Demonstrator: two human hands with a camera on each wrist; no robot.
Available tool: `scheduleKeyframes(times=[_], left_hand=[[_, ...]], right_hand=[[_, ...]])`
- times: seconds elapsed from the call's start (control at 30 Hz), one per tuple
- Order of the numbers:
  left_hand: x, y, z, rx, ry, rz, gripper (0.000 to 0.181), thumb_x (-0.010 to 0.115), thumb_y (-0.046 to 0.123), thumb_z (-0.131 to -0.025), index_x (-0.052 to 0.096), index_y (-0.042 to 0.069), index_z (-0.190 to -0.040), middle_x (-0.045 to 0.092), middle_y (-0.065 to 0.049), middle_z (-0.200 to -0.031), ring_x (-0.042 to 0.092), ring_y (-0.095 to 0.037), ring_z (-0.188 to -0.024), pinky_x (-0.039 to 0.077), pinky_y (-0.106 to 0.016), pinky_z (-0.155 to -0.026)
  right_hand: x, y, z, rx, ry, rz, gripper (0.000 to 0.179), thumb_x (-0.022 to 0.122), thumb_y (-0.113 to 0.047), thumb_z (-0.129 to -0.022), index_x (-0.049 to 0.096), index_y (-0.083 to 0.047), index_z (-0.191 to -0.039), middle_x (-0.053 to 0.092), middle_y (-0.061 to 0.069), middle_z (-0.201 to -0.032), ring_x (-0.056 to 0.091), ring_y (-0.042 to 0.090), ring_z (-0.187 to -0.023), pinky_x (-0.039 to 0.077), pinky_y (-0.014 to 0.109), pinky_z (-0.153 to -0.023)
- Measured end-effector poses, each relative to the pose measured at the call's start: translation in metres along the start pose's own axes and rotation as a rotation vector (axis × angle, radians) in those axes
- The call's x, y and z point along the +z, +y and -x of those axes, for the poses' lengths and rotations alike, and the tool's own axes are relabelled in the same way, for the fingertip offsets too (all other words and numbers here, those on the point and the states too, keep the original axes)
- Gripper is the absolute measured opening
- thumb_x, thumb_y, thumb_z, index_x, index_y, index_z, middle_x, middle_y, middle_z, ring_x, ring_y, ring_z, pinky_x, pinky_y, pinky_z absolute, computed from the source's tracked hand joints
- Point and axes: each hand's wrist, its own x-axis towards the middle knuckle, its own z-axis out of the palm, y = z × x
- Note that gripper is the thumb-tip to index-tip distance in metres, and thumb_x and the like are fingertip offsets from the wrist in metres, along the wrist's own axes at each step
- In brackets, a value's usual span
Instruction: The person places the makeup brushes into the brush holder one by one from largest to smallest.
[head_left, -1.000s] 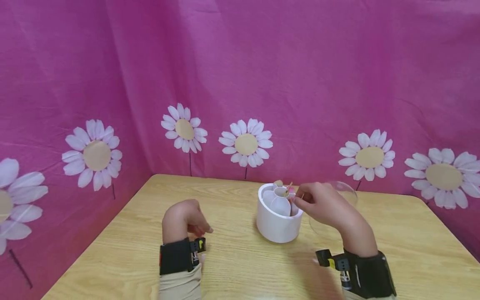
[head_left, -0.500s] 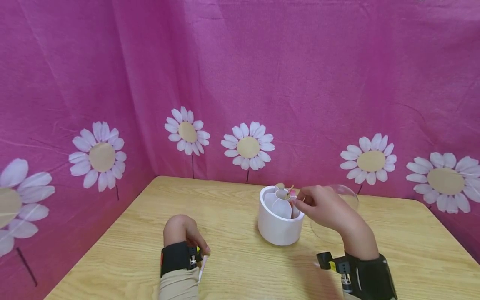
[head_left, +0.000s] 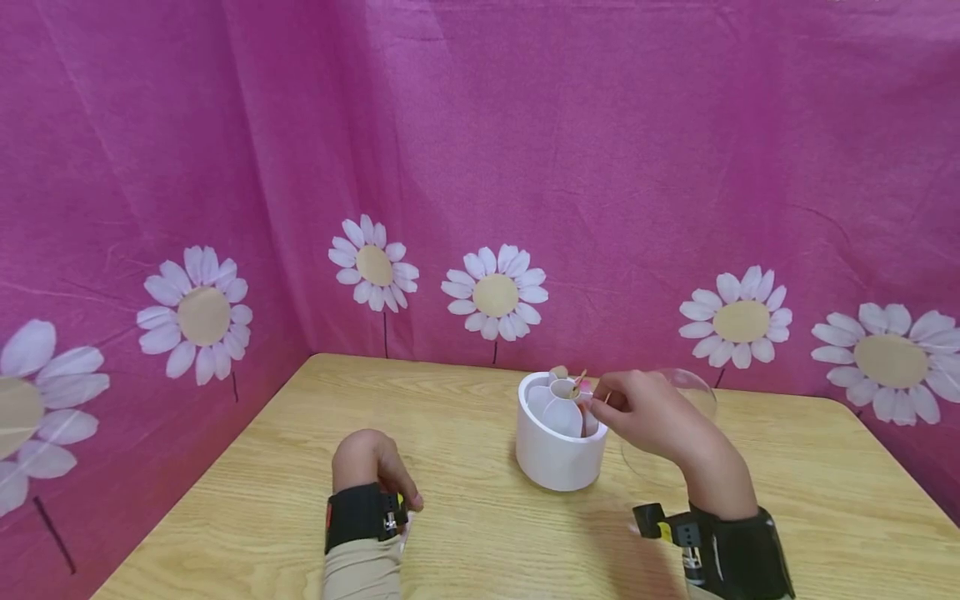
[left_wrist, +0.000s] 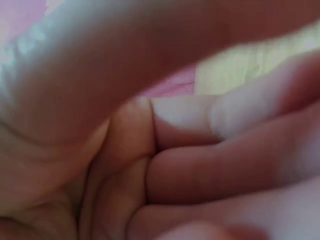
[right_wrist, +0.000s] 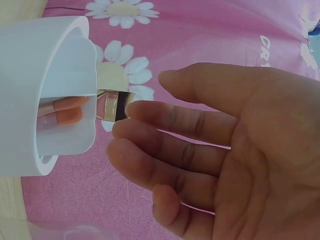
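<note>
A white round brush holder (head_left: 558,460) with petal-shaped compartments stands on the wooden table, its rim tilted in view. Makeup brushes are in it; two with orange tips (right_wrist: 70,116) show in the right wrist view. A flat dark-bristled brush (right_wrist: 114,105) sticks out past the rim. My right hand (head_left: 648,412) hovers at the holder's right side, fingers loosely bent and thumb apart; the index fingertip is close to or touching the flat brush. My left hand (head_left: 378,467), fingers curled, pinches a thin pale stick-like thing (head_left: 406,535), mostly hidden; its kind cannot be told.
A clear plastic cover (head_left: 693,392) lies behind and beside my right hand. The wooden table (head_left: 480,533) meets a pink cloth backdrop (head_left: 600,167) printed with white daisies at the back and left.
My left hand has dropped lower and turned, and the thin pale thing under it showed more half a second ago. My right hand stays by the holder. The head view shifted slightly.
</note>
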Motion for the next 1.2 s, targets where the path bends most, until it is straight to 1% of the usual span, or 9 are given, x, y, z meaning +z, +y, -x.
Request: scheduleKeyframes(times=[0.17, 0.33, 0.47, 0.53, 0.63, 0.73, 0.87, 1.0, 1.2], left_hand=[[0.007, 0.007, 0.001, -0.056, -0.051, -0.034, 0.033, 0.070, 0.028, -0.096, 0.072, -0.002, -0.110, 0.071, -0.008, -0.099, 0.063, -0.014, -0.094, 0.049, -0.026, -0.096], [0.013, 0.015, 0.003, -0.042, 0.006, -0.142, 0.036, 0.073, 0.024, -0.095, 0.070, -0.005, -0.117, 0.071, -0.013, -0.116, 0.063, -0.018, -0.110, 0.045, -0.031, -0.105], [0.017, 0.014, 0.004, -0.009, 0.051, -0.151, 0.028, 0.074, 0.019, -0.093, 0.074, -0.004, -0.108, 0.074, -0.012, -0.106, 0.066, -0.016, -0.098, 0.050, -0.029, -0.096], [0.019, 0.011, 0.006, 0.054, 0.124, -0.151, 0.021, 0.078, 0.017, -0.089, 0.077, -0.002, -0.096, 0.074, -0.009, -0.091, 0.066, -0.014, -0.083, 0.052, -0.026, -0.082], [0.023, 0.009, 0.009, 0.176, 0.256, -0.182, 0.015, 0.084, 0.015, -0.081, 0.077, 0.002, -0.080, 0.070, -0.004, -0.072, 0.061, -0.012, -0.067, 0.048, -0.023, -0.065], [0.026, 0.016, 0.019, 0.289, 0.355, -0.137, 0.011, 0.084, 0.008, -0.080, 0.077, 0.002, -0.074, 0.068, -0.003, -0.066, 0.058, -0.012, -0.060, 0.046, -0.023, -0.059], [0.032, 0.039, 0.039, 0.476, 0.451, -0.070, 0.012, 0.080, 0.001, -0.083, 0.074, 0.000, -0.073, 0.068, -0.006, -0.066, 0.060, -0.014, -0.059, 0.051, -0.028, -0.061], [0.040, 0.067, 0.060, 0.680, 0.575, -0.139, 0.014, 0.084, 0.005, -0.082, 0.074, 0.004, -0.071, 0.066, -0.004, -0.064, 0.064, -0.020, -0.063, 0.052, -0.031, -0.063], [0.055, 0.102, 0.077, 0.927, 0.669, -0.189, 0.010, 0.085, 0.009, -0.082, 0.076, 0.007, -0.078, 0.066, 0.000, -0.067, 0.061, -0.018, -0.066, 0.050, -0.029, -0.061]], right_hand=[[-0.001, 0.001, 0.000, 0.003, -0.007, -0.005, 0.013, 0.069, -0.017, -0.095, 0.071, -0.007, -0.087, 0.055, -0.003, -0.068, 0.050, 0.013, -0.063, 0.044, 0.029, -0.058], [-0.001, 0.002, 0.002, 0.014, 0.005, -0.017, 0.013, 0.070, -0.017, -0.095, 0.071, -0.007, -0.087, 0.056, -0.003, -0.068, 0.050, 0.013, -0.063, 0.044, 0.028, -0.057], [0.000, 0.002, 0.003, 0.006, -0.001, -0.015, 0.013, 0.070, -0.018, -0.095, 0.071, -0.007, -0.088, 0.057, -0.003, -0.068, 0.051, 0.013, -0.063, 0.044, 0.028, -0.058], [-0.001, 0.002, 0.003, -0.001, 0.003, -0.003, 0.014, 0.070, -0.019, -0.095, 0.072, -0.007, -0.087, 0.057, -0.003, -0.069, 0.051, 0.012, -0.063, 0.045, 0.029, -0.059], [-0.002, 0.002, 0.003, -0.014, 0.014, 0.011, 0.014, 0.071, -0.019, -0.095, 0.072, -0.007, -0.087, 0.058, -0.004, -0.069, 0.051, 0.012, -0.064, 0.045, 0.029, -0.060], [-0.004, 0.001, 0.002, -0.017, 0.015, 0.009, 0.014, 0.071, -0.019, -0.095, 0.072, -0.007, -0.088, 0.058, -0.003, -0.069, 0.051, 0.012, -0.064, 0.045, 0.030, -0.060], [-0.008, 0.001, 0.002, -0.004, 0.008, -0.009, 0.013, 0.070, -0.018, -0.095, 0.072, -0.007, -0.089, 0.057, -0.003, -0.068, 0.051, 0.013, -0.063, 0.045, 0.030, -0.059], [-0.008, 0.000, 0.002, -0.001, 0.009, -0.022, 0.012, 0.069, -0.016, -0.095, 0.070, -0.007, -0.087, 0.056, -0.003, -0.068, 0.050, 0.013, -0.063, 0.044, 0.029, -0.058], [-0.002, -0.003, 0.001, -0.008, -0.026, -0.067, 0.008, 0.071, -0.011, -0.094, 0.069, -0.007, -0.087, 0.058, -0.001, -0.069, 0.052, 0.014, -0.065, 0.047, 0.028, -0.059]])
